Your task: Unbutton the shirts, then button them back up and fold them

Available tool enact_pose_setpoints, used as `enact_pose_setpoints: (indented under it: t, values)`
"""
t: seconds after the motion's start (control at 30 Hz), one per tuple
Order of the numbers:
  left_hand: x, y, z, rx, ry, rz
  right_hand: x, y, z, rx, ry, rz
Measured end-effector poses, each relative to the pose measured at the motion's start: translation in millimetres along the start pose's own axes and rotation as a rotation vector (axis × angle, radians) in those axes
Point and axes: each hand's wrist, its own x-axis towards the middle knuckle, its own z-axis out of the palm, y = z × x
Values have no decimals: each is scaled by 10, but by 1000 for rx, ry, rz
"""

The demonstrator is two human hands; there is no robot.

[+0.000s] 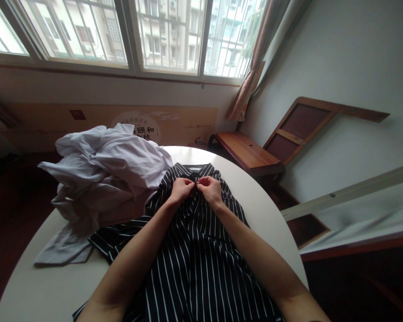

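Just below its collar (207, 168), the striped shirt (204, 259) is pinched between the fingers of the left hand (182, 189) and the right hand (211, 190), nearly meeting! It's spread beneath both on the table (272, 228); pale cloth (110, 163) is heaped left of the left hand.

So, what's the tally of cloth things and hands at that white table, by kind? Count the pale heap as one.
Dark striped garment: 1
Pale cloth heap: 1 (separate pieces can't be told apart)
Hands, left hand and right hand: 2
Total: 4
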Motion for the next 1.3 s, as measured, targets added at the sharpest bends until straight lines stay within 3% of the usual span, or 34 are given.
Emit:
enact_pose_setpoints:
  t: [0.2,0.37,0.47,0.6,0.7,0.77,0.87,0.97,1.07,1.13,1.2,1.3]
  values:
    - [-6,-3,38,-115,-19,-25,-123,-92,18,-362,107,-221]
    - [32,-90,57,-101,30,56,-145,-100,23,-363,134,-232]
    - [79,-139,53,-11,73,142,-72,-59,14,-124,93,-113]
    - [98,-142,18,168,26,314,44,-5,12,359,-45,265]
    - [60,-77,-30,382,54,415,93,-11,-29,461,-144,395]
    - [3,-6,-76,529,159,438,114,-29,-126,329,-155,309]
    - [-157,101,-172,711,280,473,119,-27,-420,-154,-70,30]
    - [-421,107,-279,933,145,587,39,58,-782,-604,52,-106]
    - [-696,-60,-358,1116,-162,650,-127,185,-1009,-728,-67,-82]
    - [-820,-220,-392,1178,-286,608,-215,236,-1074,-729,-158,-96]
    - [-880,-351,-417,1196,-320,570,-224,237,-1125,-751,-131,-123]
    - [-887,-416,-454,1193,-341,560,-81,168,-1247,-813,26,-166]
